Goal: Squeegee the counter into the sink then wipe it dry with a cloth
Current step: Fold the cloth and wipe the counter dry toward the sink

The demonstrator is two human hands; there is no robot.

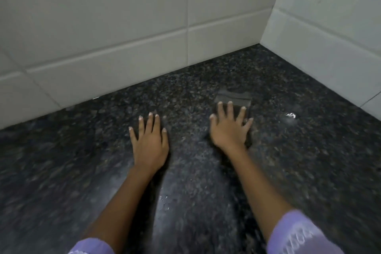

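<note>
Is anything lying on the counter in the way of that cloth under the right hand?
Nothing visible does. The right hand presses flat on the dark cloth, and the granite counter around it shows only a small bright speck off to the right. The left hand rests flat beside it. No sink is in view.

No text, label, brand, number or sign could be read anywhere in the view.
</note>
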